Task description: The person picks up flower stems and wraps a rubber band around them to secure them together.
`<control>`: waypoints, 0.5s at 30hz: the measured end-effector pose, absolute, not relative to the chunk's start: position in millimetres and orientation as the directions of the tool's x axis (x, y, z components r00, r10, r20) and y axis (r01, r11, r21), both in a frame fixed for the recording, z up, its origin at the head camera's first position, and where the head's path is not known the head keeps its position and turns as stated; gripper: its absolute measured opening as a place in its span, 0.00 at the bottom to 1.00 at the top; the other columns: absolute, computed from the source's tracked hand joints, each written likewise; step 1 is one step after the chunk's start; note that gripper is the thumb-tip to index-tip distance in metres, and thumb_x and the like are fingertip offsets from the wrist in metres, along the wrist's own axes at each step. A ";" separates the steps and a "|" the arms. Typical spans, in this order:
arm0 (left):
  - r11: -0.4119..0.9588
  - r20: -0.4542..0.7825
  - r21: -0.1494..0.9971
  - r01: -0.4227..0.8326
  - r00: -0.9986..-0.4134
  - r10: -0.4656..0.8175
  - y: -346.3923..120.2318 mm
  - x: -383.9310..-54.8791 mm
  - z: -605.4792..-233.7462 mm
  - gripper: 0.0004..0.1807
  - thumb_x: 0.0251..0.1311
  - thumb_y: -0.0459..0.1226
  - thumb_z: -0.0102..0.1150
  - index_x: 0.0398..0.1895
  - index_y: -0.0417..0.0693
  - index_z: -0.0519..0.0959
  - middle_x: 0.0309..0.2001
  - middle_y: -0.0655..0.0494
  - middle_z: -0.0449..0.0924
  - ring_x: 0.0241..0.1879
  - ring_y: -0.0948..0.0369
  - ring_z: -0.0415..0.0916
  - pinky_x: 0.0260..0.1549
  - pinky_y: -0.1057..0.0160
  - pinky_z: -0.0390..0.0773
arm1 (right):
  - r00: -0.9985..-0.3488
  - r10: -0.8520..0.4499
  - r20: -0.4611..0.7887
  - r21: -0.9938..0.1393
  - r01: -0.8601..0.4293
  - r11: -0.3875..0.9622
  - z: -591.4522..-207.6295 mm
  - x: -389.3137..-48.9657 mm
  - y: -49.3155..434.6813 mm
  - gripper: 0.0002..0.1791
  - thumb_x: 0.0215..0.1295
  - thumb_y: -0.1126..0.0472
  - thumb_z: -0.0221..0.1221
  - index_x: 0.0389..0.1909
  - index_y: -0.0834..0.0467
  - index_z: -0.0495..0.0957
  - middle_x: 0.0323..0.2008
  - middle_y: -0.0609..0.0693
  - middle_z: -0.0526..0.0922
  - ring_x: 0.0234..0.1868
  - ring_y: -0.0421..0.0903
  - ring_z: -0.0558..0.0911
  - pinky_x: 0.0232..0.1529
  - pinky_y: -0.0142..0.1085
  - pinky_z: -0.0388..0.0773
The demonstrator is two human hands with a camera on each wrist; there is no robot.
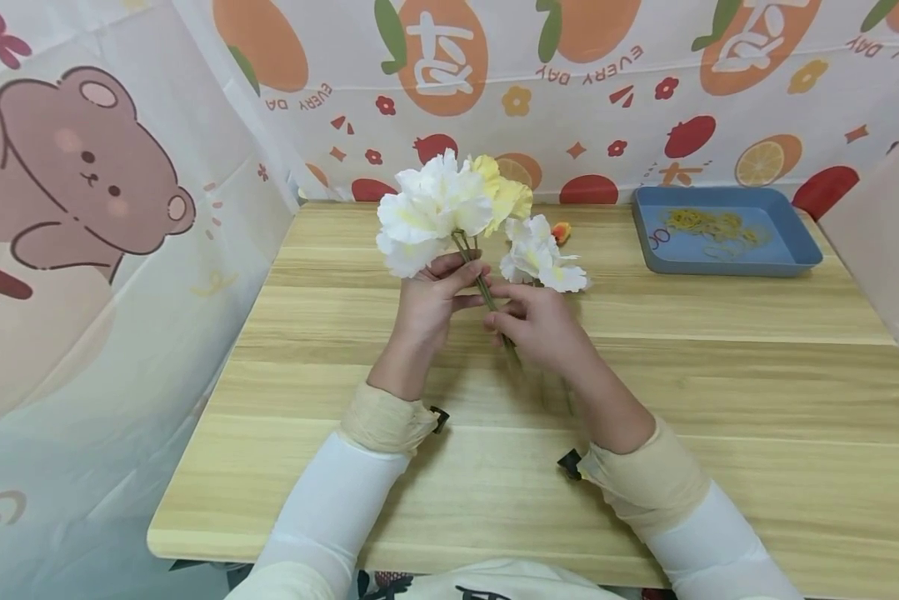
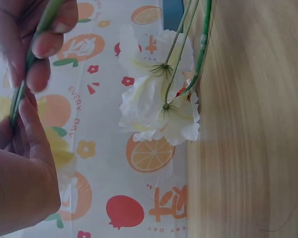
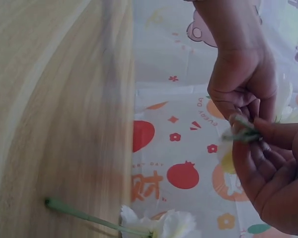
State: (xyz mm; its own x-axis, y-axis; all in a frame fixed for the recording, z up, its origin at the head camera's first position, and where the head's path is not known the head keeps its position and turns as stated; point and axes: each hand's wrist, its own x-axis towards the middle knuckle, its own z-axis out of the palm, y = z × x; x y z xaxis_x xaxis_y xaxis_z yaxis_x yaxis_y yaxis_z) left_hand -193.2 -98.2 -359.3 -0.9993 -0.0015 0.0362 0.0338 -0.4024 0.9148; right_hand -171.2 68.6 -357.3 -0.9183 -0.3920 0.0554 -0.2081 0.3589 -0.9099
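Note:
Above the table, my left hand (image 1: 436,304) grips a bunch of green flower stems (image 1: 483,287) just below the blooms. The bunch carries ruffled white artificial flowers (image 1: 436,204) and a yellow flower (image 1: 503,196). Lower on the same stems, my right hand (image 1: 542,327) pinches them between thumb and fingers, as the right wrist view also shows with the right hand (image 3: 280,183) near the blurred stem ends (image 3: 242,131). Beyond the right hand, more white flowers (image 1: 542,257) lie on the table, their stems partly hidden by that hand. A small orange-red bloom (image 1: 561,232) lies behind them.
A blue tray (image 1: 730,268) at the back right of the wooden table (image 1: 756,383) holds a pile of yellow rubber bands (image 1: 707,225) and small red loops (image 1: 659,239). A printed cloth (image 1: 546,100) hangs along the table's far edge, with another at the left.

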 end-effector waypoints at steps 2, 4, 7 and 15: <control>-0.405 0.036 0.914 0.022 -0.999 0.026 -100.3 -193.0 -358.6 0.04 0.61 0.28 0.63 0.38 0.41 0.85 0.29 0.56 0.87 0.32 0.61 0.85 0.25 0.64 0.87 | -0.911 -0.411 0.017 -0.945 -0.150 0.292 -358.1 -173.3 69.7 0.21 0.67 0.65 0.62 0.60 0.60 0.76 0.35 0.61 0.88 0.27 0.49 0.87 0.29 0.33 0.84; -0.404 0.032 0.915 0.006 -0.998 0.057 -101.9 -192.6 -357.9 0.05 0.62 0.28 0.63 0.36 0.44 0.86 0.28 0.56 0.87 0.32 0.62 0.85 0.25 0.65 0.86 | -0.905 -0.426 -0.019 -0.968 -0.090 0.234 -358.5 -174.5 70.4 0.20 0.67 0.65 0.62 0.59 0.61 0.77 0.36 0.64 0.87 0.28 0.50 0.88 0.30 0.35 0.86; -0.392 0.031 0.920 -0.006 -0.996 0.089 -103.7 -191.8 -355.9 0.07 0.63 0.27 0.62 0.33 0.48 0.86 0.28 0.57 0.87 0.32 0.63 0.85 0.26 0.66 0.86 | -0.898 -0.438 -0.053 -0.979 -0.041 0.201 -357.0 -174.4 70.8 0.19 0.67 0.65 0.62 0.58 0.62 0.77 0.36 0.64 0.87 0.29 0.49 0.88 0.31 0.38 0.87; -0.272 -0.026 0.958 -0.090 -0.973 0.230 -113.4 -192.9 -353.9 0.13 0.69 0.30 0.55 0.33 0.55 0.85 0.29 0.63 0.85 0.35 0.66 0.80 0.34 0.68 0.71 | -0.877 -0.478 -0.059 -0.979 -0.043 0.200 -355.8 -173.6 75.1 0.21 0.67 0.65 0.62 0.60 0.66 0.75 0.36 0.63 0.88 0.29 0.51 0.88 0.31 0.38 0.87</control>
